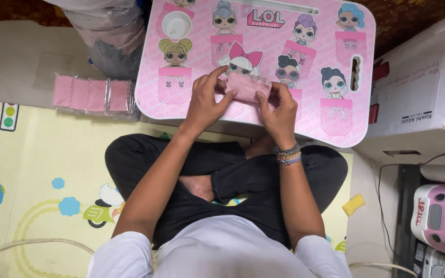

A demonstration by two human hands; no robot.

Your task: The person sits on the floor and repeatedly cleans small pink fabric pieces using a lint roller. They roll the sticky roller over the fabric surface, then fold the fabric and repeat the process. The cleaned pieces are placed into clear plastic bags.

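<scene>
A small folded pink cloth (pixel 247 85) lies at the near edge of a pink lap table (pixel 305 110) printed with cartoon dolls. My left hand (pixel 206 101) grips its left side, thumb pressed on top. My right hand (pixel 280 109), with beaded bracelets at the wrist, pinches its right end. I sit cross-legged in black trousers and a white top, with the table just past my knees.
A row of pink cloth pieces in clear wrappers (pixel 95 96) lies on the floor left of the table. A plastic-wrapped bundle (pixel 110 31) stands behind them. A cardboard box (pixel 419 98), a pink appliance (pixel 441 219) and a yellow sponge (pixel 354 204) are at right. A play mat (pixel 37 180) covers the floor.
</scene>
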